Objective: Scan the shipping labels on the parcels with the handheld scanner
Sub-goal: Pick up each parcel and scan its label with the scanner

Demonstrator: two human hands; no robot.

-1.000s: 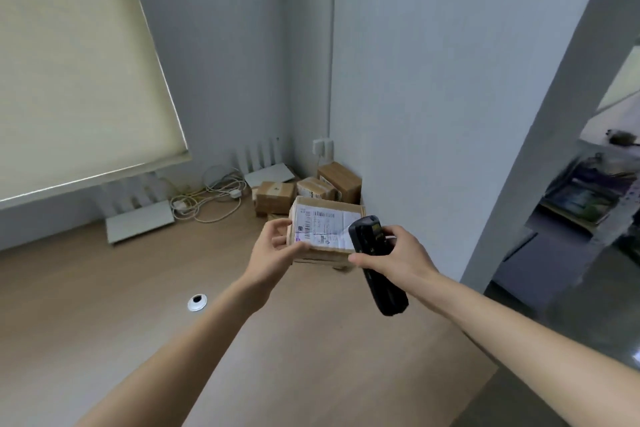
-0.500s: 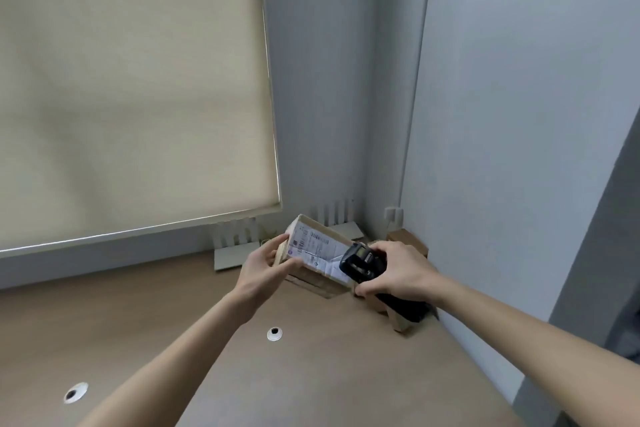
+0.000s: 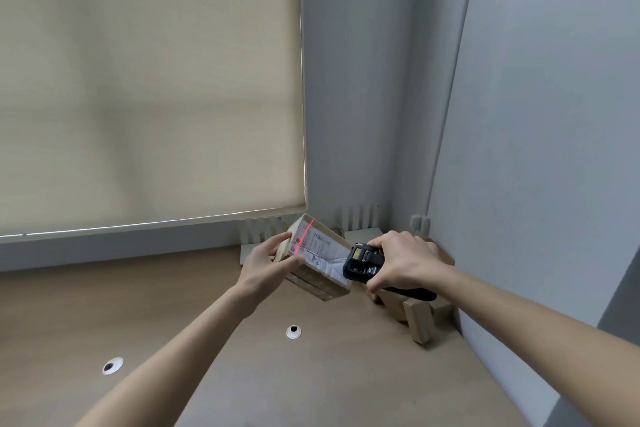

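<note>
Two hands – left hand [image 3: 266,262], right hand [image 3: 403,262] – one scanner [image 3: 363,258], one held parcel [image 3: 317,258], two grommets [image 3: 293,332]

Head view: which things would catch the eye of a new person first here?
First the red laser line across the white shipping label of the cardboard parcel, which the left hand holds tilted near the picture's middle. Just right of it, the right hand points the black scanner at that label. A large beige blind fills the upper left.

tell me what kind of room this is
Probably an office or small mailroom corner: a wooden desk with cable holes, a drawn roller blind, and cardboard parcels piled against the wall while one parcel's label gets scanned.
</note>
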